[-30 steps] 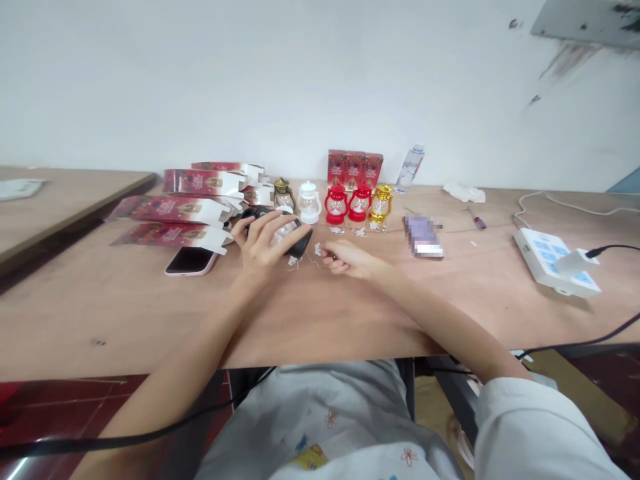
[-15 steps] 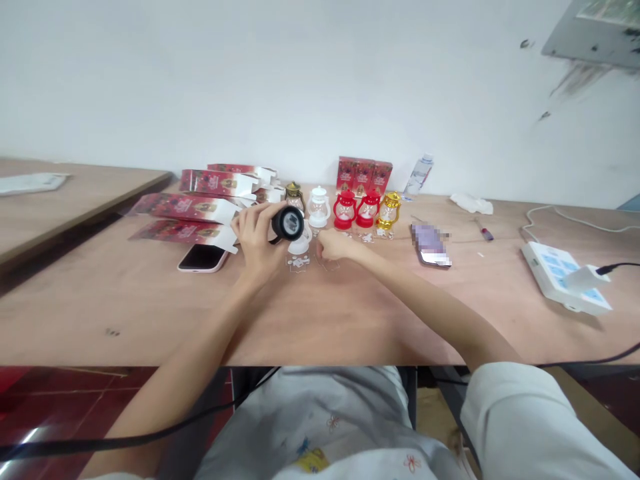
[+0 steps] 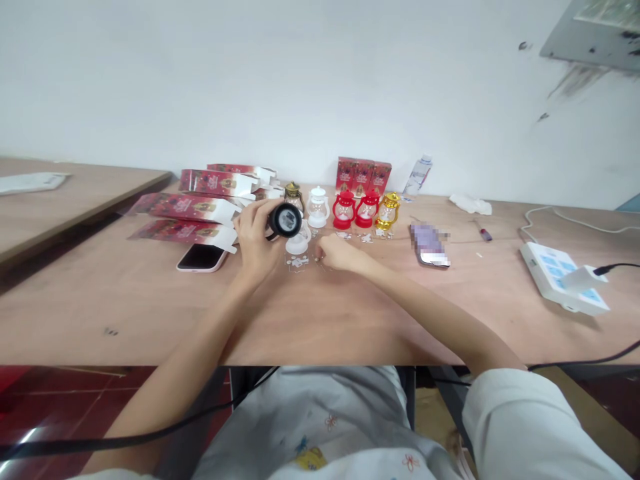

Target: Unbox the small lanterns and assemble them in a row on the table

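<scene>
My left hand (image 3: 257, 233) is closed around a small black lantern (image 3: 287, 221), tipped so that its round, hollow underside faces me. Fingers curled together, my right hand (image 3: 336, 253) rests low at the tabletop, and whatever is in its pinch is too small to make out. Between the hands stands a white lantern (image 3: 297, 245), partly hidden behind the black one. Small white pieces (image 3: 299, 262) lie in front of it. Behind my hands are a bronze lantern (image 3: 294, 193), another white lantern (image 3: 317, 208), two red lanterns (image 3: 344, 210) and a gold lantern (image 3: 388, 211).
Red cartons (image 3: 193, 207) lie at the left beside a pink-edged phone (image 3: 201, 257). Upright red boxes (image 3: 363, 176) and a bottle (image 3: 419, 175) stand near the wall. Rightward are another phone (image 3: 430, 245), a crumpled tissue (image 3: 471, 203) and a white power strip (image 3: 564, 277) with cables.
The black lantern in my left hand has dropped slightly. My right hand has shifted a little toward me, its fingertips still down by the tabletop.
</scene>
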### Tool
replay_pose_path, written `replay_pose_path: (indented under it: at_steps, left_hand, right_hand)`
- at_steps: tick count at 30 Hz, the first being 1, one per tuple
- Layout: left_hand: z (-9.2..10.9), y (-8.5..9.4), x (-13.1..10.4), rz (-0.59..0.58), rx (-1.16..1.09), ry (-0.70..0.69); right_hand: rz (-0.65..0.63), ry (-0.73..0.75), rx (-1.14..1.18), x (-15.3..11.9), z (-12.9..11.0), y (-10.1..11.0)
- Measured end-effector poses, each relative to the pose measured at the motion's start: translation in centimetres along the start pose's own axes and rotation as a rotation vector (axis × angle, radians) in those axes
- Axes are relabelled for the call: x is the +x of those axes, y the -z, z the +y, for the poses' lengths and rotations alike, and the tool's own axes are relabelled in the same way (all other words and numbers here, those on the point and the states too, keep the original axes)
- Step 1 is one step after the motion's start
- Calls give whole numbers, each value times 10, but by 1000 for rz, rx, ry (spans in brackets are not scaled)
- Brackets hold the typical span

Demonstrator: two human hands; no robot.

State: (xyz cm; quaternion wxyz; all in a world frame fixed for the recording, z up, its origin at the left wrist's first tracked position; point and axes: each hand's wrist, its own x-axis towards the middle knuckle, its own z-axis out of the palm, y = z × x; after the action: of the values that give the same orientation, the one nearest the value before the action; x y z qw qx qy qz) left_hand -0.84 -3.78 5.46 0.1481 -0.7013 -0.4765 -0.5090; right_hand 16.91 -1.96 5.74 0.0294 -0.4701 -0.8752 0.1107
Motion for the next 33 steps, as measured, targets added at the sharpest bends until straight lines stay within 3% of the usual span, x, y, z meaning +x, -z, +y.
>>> replay_pose_path:
  at_steps: [3, 8, 13, 16, 20, 22, 24, 26, 29, 30, 31, 33]
  left_hand:
    - [-7, 8, 9, 73, -8, -7]
    - [-35, 30, 24, 300, 110, 94]
    - [-53, 46, 12, 392, -9, 5]
    - [-37, 49, -4, 329, -95, -137]
    - [-5, 41, -15, 120, -105, -536]
    - [5, 31, -14, -5, -94, -733]
    - [11, 20, -11, -70, -76, -833]
    - [14, 11, -9, -52, -43, -812]
    - [21, 0, -14, 38, -27, -572]
    - [24, -3, -17, 15, -39, -490]
    - [27, -6, -21, -56, -55, -428]
    - [34, -15, -30, -313, -78, -382]
  right_hand:
    - [51, -3, 9, 0, 5, -3]
    - [153, -20, 20, -7, 12, -5]
    - [369, -48, 244, -16, 5, -1]
    - [396, -56, 710, -19, -3, 4]
    - [78, 60, 1368, -23, -10, 14]
    - [65, 140, 1465, -27, -10, 19]
    - [156, 141, 1444, -31, -9, 26]
    - [255, 84, 1374, -33, -3, 34]
    - [447, -16, 1238, -31, 14, 45]
    - [534, -43, 1180, -28, 22, 47]
    - [625, -63, 1113, -24, 29, 47]
    - [765, -88, 962, -15, 42, 44]
